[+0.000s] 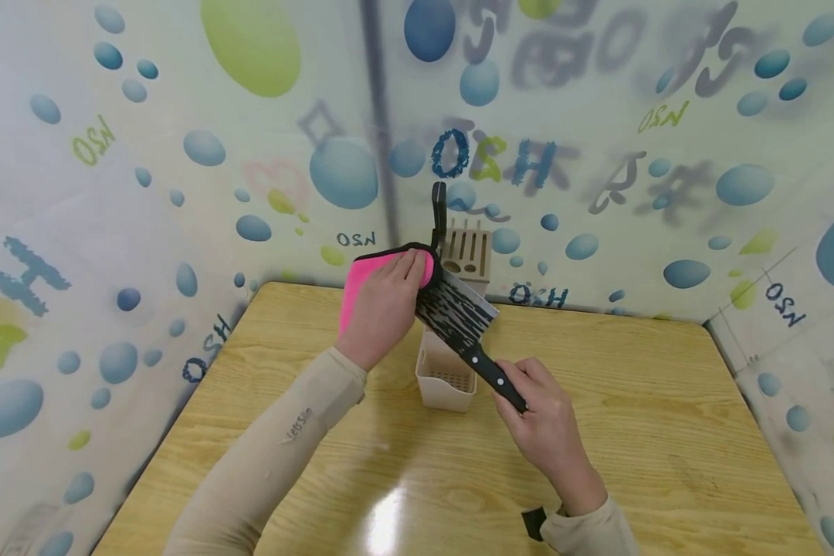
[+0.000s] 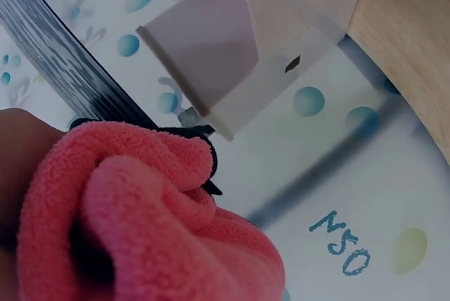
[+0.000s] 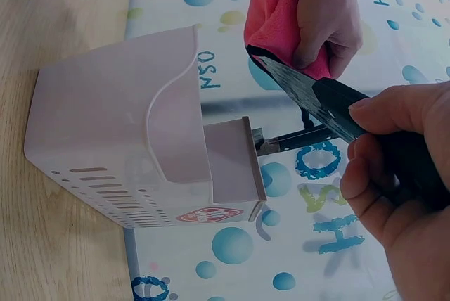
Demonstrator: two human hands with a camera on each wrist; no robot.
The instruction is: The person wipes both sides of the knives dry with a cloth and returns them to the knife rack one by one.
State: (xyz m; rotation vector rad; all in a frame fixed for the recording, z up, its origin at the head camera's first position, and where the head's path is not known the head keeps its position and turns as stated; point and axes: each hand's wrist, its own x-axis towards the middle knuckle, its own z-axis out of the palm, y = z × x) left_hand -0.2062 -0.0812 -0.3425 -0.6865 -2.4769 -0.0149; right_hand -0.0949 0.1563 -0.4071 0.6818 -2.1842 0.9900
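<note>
In the head view my right hand [image 1: 545, 421] grips the black riveted handle [image 1: 489, 371] of a cleaver. Its broad blade [image 1: 452, 316] carries a black streaked pattern and slants up to the left. My left hand [image 1: 385, 309] pinches a pink cloth [image 1: 349, 297] with a black edge over the far end of the blade. The fluffy cloth [image 2: 162, 223] is folded around that end in the left wrist view, hiding it. Behind and below the cleaver, a beige knife holder [image 1: 447, 395] stands upright, partly covered. Another black-handled knife [image 3: 299, 139] is in its slotted part.
The wooden table [image 1: 639, 432] extends on both sides of the holder. Walls covered with patterned sheeting [image 1: 584, 201] enclose its back and sides. A black tab [image 1: 533, 523] lies by the right sleeve. The holder's front bin [image 3: 119, 104] has a curved rim and vent slots.
</note>
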